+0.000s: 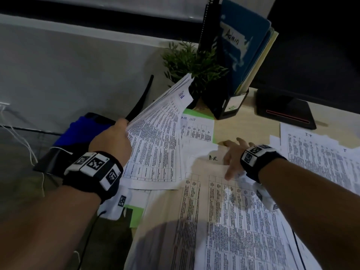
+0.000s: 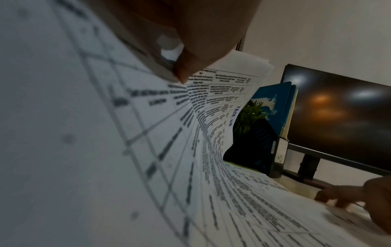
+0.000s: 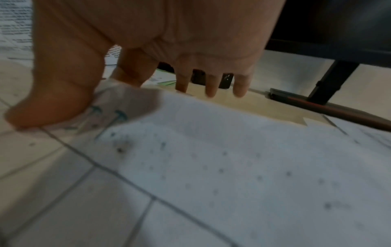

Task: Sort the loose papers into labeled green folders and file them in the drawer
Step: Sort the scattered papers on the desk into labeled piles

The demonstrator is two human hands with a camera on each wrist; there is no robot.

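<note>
The left hand point(image 1: 111, 141) grips a thick stack point(image 1: 157, 121) of printed sheets at its edge, the thumb on top and the fingers under it, so the stack stands tilted up over the left part of the desk point(image 1: 243, 125). The right hand point(image 1: 232, 152) lies flat, fingers spread and straight, on a loose sheet point(image 1: 206, 158) marked "H.R." in the middle of the desk; it presses the paper and holds nothing. More sheets point(image 1: 319, 158), marked "I.T.", lie well to the right. A green folder point(image 1: 200, 126) lies beyond the stack, with a "TASK LIST" sheet on it, and another green edge shows near the left wrist. No drawer is in view.

It seems the step in hand is sorting — to collect the sheets of one label. To do it well, the right hand should slide the sheet toward the desk edge or lift one corner first, because a flat paper is hard to pinch. The left hand should keep its grip firm, since the stack fans open and a sheet could slip out. Read each heading before joining a sheet to the stack.
</note>
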